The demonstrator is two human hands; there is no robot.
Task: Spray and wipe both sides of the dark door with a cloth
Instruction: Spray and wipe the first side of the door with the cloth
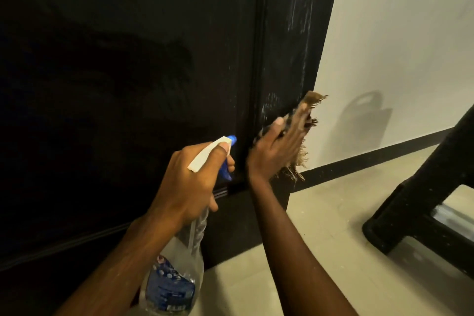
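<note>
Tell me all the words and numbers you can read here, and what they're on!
Label on the spray bottle: blue with pale print, too blurred to read.
On the dark door: no words or signs, only pale streaks.
On the cloth: no writing shows.
Nothing else in view carries text.

On my feed the door (128,59) is near-black, with pale whitish streaks down its right-hand stile. The cloth (311,100) is tan-brown with darker checks and straw-coloured frayed edges. The spray bottle (179,259) is clear, with a white head, blue nozzle and trigger, and a blue label. I see an off-white wall (410,33), black skirting (372,156), a beige floor (320,238) and a black frame (423,187) flecked pale.
</note>
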